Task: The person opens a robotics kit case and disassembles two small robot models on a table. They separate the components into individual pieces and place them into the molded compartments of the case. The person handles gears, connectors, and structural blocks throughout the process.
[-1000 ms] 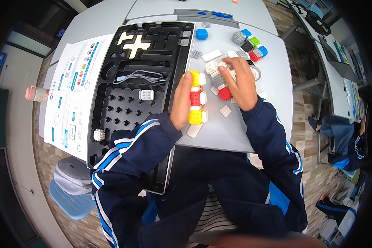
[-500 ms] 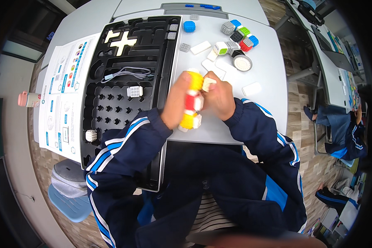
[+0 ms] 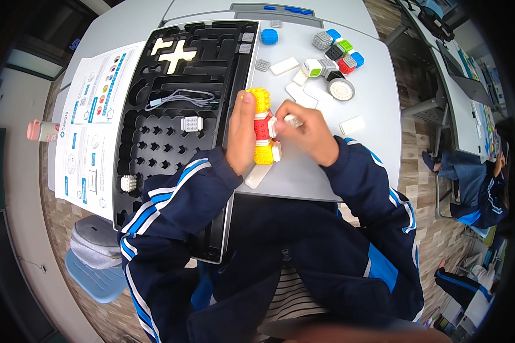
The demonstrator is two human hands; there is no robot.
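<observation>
My left hand is wrapped along the left side of an upright row of toy blocks, thumb near its top. A yellow block is at the far end, a red block in the middle, and another yellow block nearest me. White connector pieces join the blocks and stick out on their right. Just right of the row, my right hand pinches a small white connector piece, apart from the blocks. A long white plate lies partly under the row.
On the left lies a black tray holding a grey cable and white parts, with a printed sheet beyond it. An assembled chain of coloured blocks with a wheel lies at the back right, near white plates.
The block row has shifted up and left in my left hand. My right hand has drawn the white connector piece away from the far yellow block, to the right.
</observation>
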